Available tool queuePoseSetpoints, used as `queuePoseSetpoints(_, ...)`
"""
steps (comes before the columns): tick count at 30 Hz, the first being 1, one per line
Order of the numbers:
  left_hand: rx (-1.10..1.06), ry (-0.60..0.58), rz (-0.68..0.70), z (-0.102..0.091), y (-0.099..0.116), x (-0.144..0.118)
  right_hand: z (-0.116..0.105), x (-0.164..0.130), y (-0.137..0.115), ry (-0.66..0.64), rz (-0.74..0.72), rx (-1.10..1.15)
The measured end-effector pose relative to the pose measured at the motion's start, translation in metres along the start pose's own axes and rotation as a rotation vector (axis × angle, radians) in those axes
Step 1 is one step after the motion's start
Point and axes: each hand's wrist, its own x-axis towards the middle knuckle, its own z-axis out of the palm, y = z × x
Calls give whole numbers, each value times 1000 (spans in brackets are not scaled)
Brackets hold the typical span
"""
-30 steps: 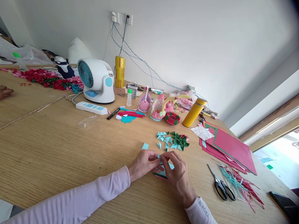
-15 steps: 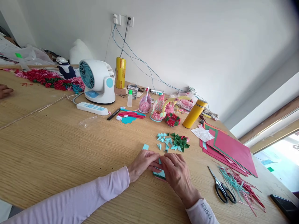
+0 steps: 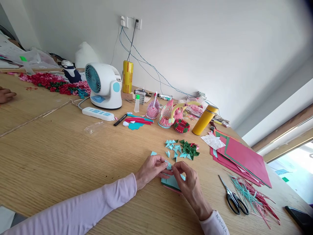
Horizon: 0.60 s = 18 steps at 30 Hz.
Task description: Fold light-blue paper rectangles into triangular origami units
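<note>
The left hand (image 3: 152,168) and the right hand (image 3: 187,180) meet over the near part of the wooden counter (image 3: 56,153). Both hands are closed in a pinch on one small light-blue paper piece (image 3: 168,165), held between their fingertips just above a small stack of light-blue paper slips (image 3: 171,181) that lies on the counter under the right hand. Both wrists carry pale lilac sleeves.

Just beyond the hands lies a heap of folded triangles (image 3: 182,149), light blue on the left side and green on the right. A single blue slip (image 3: 153,153) lies just beside the left hand's knuckles. To the right of the hands lie scissors (image 3: 233,200) with black handles, next to a bundle of thin paper strips (image 3: 251,197). Red paper sheets (image 3: 241,156) lie farther right. A yellow flask (image 3: 204,119) stands behind the triangles, near the finished paper swans (image 3: 168,112). A white fan (image 3: 104,85) stands at the far left.
</note>
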Motion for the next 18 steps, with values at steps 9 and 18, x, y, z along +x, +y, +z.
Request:
queuePoseSetpoints(9, 40, -61, 25, -2, -3, 0, -3, -2, -1, -62, 35, 42)
queuePoseSetpoints(18, -81, -103, 0, -7, -6, 3, -4, 2, 5, -43, 200, 181)
